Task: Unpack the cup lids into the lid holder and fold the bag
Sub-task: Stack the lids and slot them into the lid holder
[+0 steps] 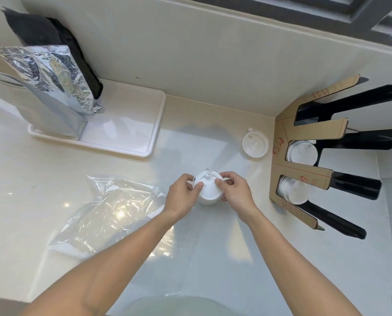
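Note:
A short stack of white cup lids (208,189) stands on the counter at the centre. My left hand (182,197) grips its left side and my right hand (235,190) grips its right side, thumbs on the top lid. The clear plastic bag (113,213) lies flat and crumpled to the left, touching my left wrist. The cardboard and black lid holder (304,133) stands at the right. White lids fill its middle slot (302,153) and lower slot (294,190); the top slot looks dark. One more white lid (255,144) lies on the counter just left of the holder.
A white tray (131,124) sits at the back left with a silver foil pouch (53,87) and a black pouch (53,42) standing on it. A pale wall (213,53) runs along the back. The counter's front edge is near my elbows.

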